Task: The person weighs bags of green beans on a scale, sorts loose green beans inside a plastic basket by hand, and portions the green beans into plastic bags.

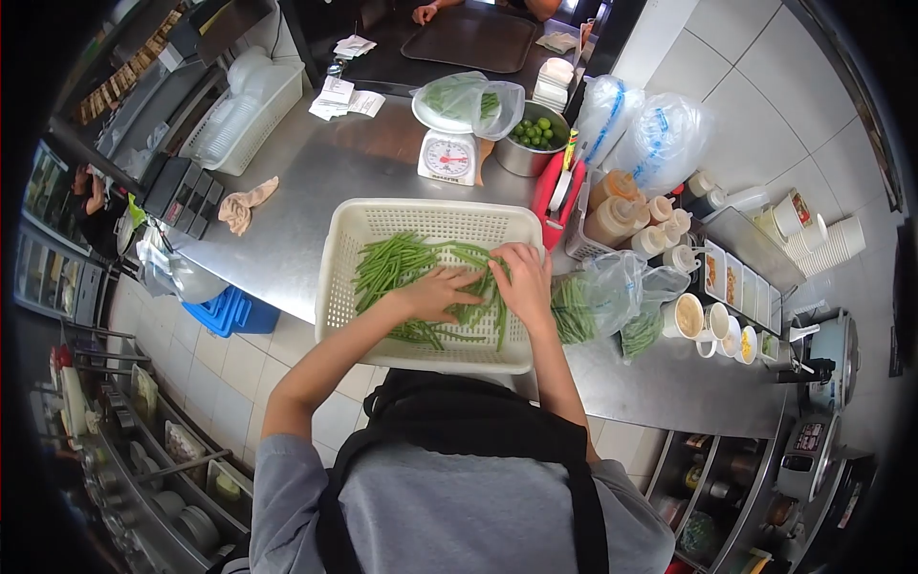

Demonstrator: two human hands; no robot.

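Note:
A cream perforated plastic basket (pixel 430 362) rests at the counter's near edge, with a pile of green beans (pixel 394 266) mostly on its left side. My left hand (pixel 442 293) lies over the beans in the middle, palm down, fingers spread. At the basket's right side, my right hand (pixel 521 277) has its fingers bent and closed around some green beans; the fingertips are partly hidden. Just right of the basket sit clear plastic bags of cut green vegetables (pixel 576 311). Behind it stands a white dial scale (pixel 448 158) bearing a bagged green vegetable (pixel 459 100).
Right of the scale are a metal pot of green limes (pixel 535 134), a red tape dispenser (pixel 557 201) and sauce bottles (pixel 612 220). Cups (pixel 686 316) line the right side. A cloth (pixel 249 206) lies left. Another person's hand (pixel 425 13) shows beyond a dark tray (pixel 469 40).

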